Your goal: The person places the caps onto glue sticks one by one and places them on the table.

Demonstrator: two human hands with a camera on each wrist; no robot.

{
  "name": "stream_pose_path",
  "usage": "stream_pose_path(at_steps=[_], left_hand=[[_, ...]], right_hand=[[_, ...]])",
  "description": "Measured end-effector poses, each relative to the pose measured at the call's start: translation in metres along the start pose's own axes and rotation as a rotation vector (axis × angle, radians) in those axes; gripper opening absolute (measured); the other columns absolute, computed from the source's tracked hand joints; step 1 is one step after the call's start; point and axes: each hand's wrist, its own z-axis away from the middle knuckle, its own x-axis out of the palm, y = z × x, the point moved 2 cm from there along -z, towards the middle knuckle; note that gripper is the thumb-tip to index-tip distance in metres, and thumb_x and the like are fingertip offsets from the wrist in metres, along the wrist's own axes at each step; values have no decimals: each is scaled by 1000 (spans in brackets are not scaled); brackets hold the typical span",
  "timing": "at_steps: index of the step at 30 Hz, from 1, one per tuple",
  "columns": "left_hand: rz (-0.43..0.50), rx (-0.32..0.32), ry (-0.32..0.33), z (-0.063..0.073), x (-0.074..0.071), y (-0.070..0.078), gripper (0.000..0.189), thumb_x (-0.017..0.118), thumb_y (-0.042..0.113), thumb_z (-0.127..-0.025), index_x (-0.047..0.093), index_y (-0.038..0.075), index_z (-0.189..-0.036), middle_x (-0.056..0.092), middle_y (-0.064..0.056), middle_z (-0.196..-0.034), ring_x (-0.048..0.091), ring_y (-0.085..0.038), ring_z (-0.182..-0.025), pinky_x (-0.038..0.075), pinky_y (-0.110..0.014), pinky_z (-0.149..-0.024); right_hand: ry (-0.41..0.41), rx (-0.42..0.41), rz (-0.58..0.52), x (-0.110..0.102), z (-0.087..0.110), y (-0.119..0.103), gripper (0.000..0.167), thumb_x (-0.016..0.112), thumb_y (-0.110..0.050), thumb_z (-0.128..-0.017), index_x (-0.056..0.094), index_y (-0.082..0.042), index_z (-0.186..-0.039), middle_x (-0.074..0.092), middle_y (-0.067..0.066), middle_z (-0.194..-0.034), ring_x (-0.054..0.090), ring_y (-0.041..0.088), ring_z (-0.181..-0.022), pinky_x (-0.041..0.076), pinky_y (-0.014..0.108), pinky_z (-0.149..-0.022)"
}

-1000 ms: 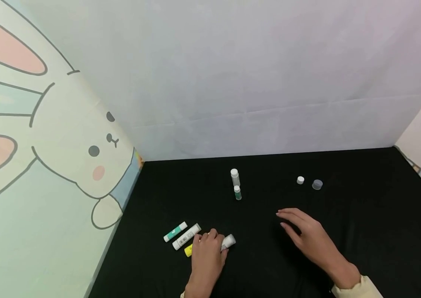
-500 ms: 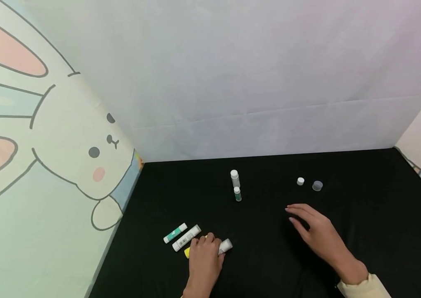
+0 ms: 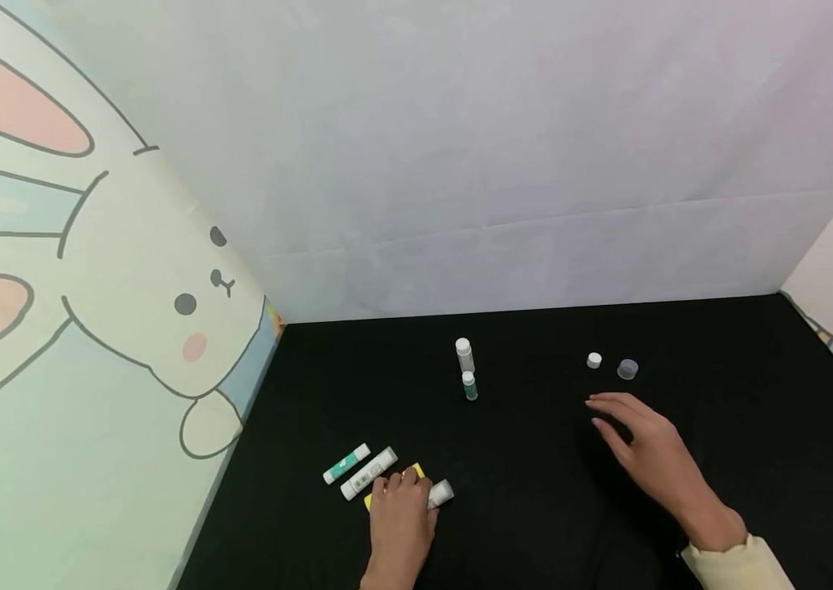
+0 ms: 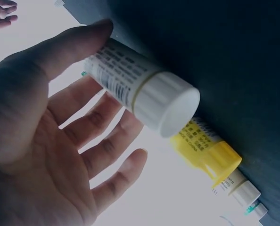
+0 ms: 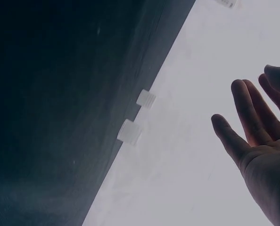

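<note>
My left hand point(image 3: 401, 524) holds a large white glue stick point(image 3: 441, 494) low over the black table. In the left wrist view the thumb and fingers are round this glue stick point(image 4: 123, 80), whose white base end points away from the palm. A yellow glue stick point(image 3: 417, 471) lies beside it, partly covered by the hand. Further left lie a white glue stick point(image 3: 368, 474) and a slimmer green-and-white one point(image 3: 346, 464). My right hand point(image 3: 652, 459) hovers with nothing in it, nearest to a clear cap point(image 3: 627, 369) and a white cap point(image 3: 594, 360).
Two small white-capped tubes stand upright toward the back: a clear-bodied tube point(image 3: 465, 359) and a shorter green one point(image 3: 470, 388). A pale curtain point(image 3: 534, 205) borders the table's point(image 3: 534, 524) far edge. A printed rabbit panel point(image 3: 143, 270) is at the left.
My left hand has shifted slightly left and toward me with the white glue stick, uncovering more of the yellow one. The right hand has moved right and a little away from me.
</note>
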Motion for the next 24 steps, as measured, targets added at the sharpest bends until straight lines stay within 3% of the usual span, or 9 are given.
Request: stream_pose_path(at_steps=[11,24], left_hand=[[-29,-14,79,4,6,-1,29,98,29,-71,79,17,-89,68,-2,-91,64,-23,-83,48,-42,-76],[0,-32,53,4,4,0,28,97,26,-73,80,17,-92,68,-3,-94,65,-24,-84,49,-42,-75]], right_hand=[[-3,74,28,-6,-1,13,43,86,12,-76,76,-3,-116,73,11,-119,68,31,-105,27,-3,-100],[3,84,32,-10,-6,29,42,85,13,-77,75,0,-116,72,16,-119,67,35,-106,26,-3,-99]])
